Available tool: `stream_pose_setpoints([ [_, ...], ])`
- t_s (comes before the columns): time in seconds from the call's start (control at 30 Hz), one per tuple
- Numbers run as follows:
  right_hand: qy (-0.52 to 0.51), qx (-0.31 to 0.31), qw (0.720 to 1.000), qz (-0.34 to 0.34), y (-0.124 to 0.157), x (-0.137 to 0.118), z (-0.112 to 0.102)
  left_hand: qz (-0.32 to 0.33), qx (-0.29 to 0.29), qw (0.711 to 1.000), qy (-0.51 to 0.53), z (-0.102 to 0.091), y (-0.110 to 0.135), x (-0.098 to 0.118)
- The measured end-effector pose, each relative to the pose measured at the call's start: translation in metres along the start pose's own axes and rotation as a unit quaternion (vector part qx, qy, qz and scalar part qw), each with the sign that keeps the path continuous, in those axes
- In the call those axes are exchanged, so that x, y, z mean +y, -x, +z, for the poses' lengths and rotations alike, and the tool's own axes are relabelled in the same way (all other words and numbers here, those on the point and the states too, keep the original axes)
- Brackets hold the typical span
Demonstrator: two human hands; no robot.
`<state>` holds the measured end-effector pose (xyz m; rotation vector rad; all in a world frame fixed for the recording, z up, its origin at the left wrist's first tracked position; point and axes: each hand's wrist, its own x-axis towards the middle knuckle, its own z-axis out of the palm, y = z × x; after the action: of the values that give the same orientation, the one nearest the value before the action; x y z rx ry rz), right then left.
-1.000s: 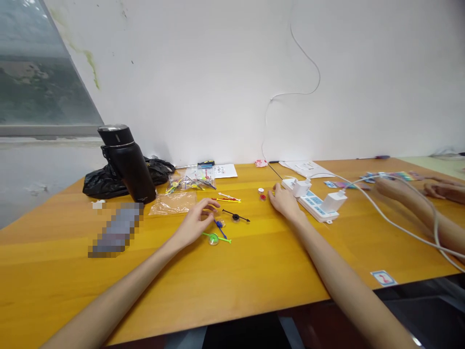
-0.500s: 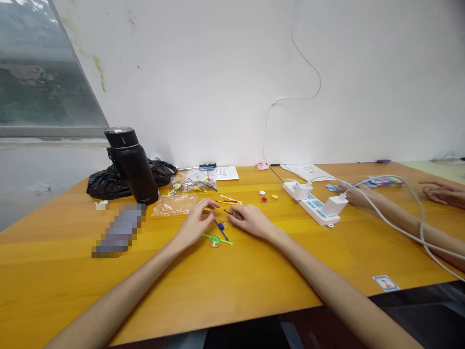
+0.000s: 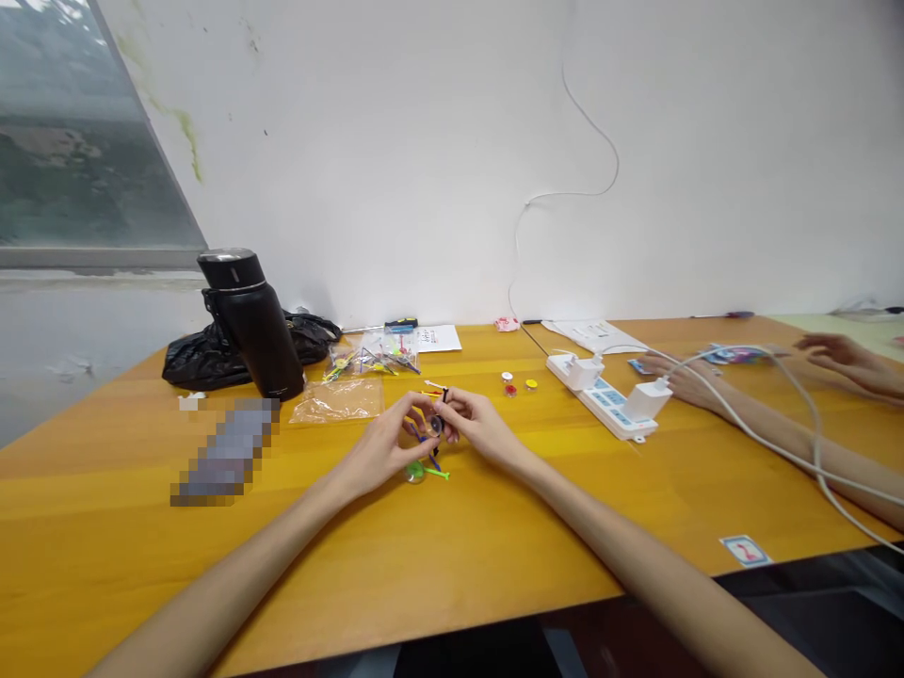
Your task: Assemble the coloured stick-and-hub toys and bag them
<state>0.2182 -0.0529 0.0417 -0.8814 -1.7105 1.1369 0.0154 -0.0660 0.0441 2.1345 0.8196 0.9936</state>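
Observation:
My left hand (image 3: 385,441) and my right hand (image 3: 480,428) meet over the middle of the table, fingers closed on a black arrow-shaped spinner (image 3: 436,427) with a round centre. It is held upright between my fingertips, partly covered by them. Just below lies a green arrow spinner (image 3: 438,475) with a clear round disc (image 3: 414,476). A blue arrow spinner (image 3: 433,462) shows in part under my hands. Behind my fingers, a white arrow (image 3: 436,384) lies near red and yellow pieces, mostly hidden. Small white (image 3: 507,377), red (image 3: 510,390) and yellow round pieces (image 3: 531,384) sit to the right.
On the left stand a black bottle (image 3: 258,330) and a black plastic bag (image 3: 204,358), with a blurred flat object (image 3: 230,452) in front. Clear bags (image 3: 335,400) lie behind my hands. To the right are a power strip (image 3: 600,400), white cables and another person's hands (image 3: 682,381).
My hands have come together, and my left hand has joined the right on the black spinner, now raised upright. The other person's far hand has lifted.

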Motion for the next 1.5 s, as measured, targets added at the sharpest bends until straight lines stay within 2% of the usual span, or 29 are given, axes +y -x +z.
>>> stream_pose_setpoints([
  [0.17, 0.015, 0.0, 1.0, -0.004, 0.002, -0.004, 0.003, -0.015, -0.014, 1.0, -0.019, -0.003, 0.0, -0.002],
  [0.5, 0.03, 0.014, 0.999, -0.017, 0.004, -0.004, 0.004, -0.063, -0.023, 0.997, 0.041, 0.006, -0.002, -0.003],
  [0.73, 0.044, -0.002, 0.997, -0.056, 0.006, -0.016, 0.005, -0.091, 0.067, 0.991, 0.077, 0.001, -0.007, -0.012],
  [0.87, 0.066, -0.046, 0.996, -0.045, 0.008, -0.018, 0.006, -0.11, 0.113, 0.981, 0.116, -0.003, -0.01, -0.021],
  [0.97, 0.096, -0.089, 0.991, -0.037, 0.009, -0.016, 0.006, -0.114, 0.127, 0.973, 0.156, -0.002, -0.012, -0.028],
  [1.07, 0.123, -0.115, 0.985, -0.035, 0.01, -0.012, 0.005, -0.116, 0.126, 0.968, 0.183, 0.0, -0.012, -0.03],
  [1.13, 0.133, -0.112, 0.984, -0.037, 0.009, -0.009, 0.005, -0.124, 0.121, 0.964, 0.2, 0.001, -0.013, -0.029],
  [1.23, 0.127, -0.079, 0.988, -0.038, 0.008, -0.007, 0.005, -0.134, 0.101, 0.964, 0.204, 0.001, -0.012, -0.025],
  [1.37, 0.109, 0.0, 0.993, -0.045, 0.006, -0.007, 0.003, -0.14, 0.066, 0.967, 0.204, 0.003, -0.01, -0.021],
  [1.5, 0.039, -0.022, 0.998, -0.036, 0.005, -0.008, 0.003, -0.146, 0.037, 0.961, 0.23, 0.006, -0.008, -0.018],
])
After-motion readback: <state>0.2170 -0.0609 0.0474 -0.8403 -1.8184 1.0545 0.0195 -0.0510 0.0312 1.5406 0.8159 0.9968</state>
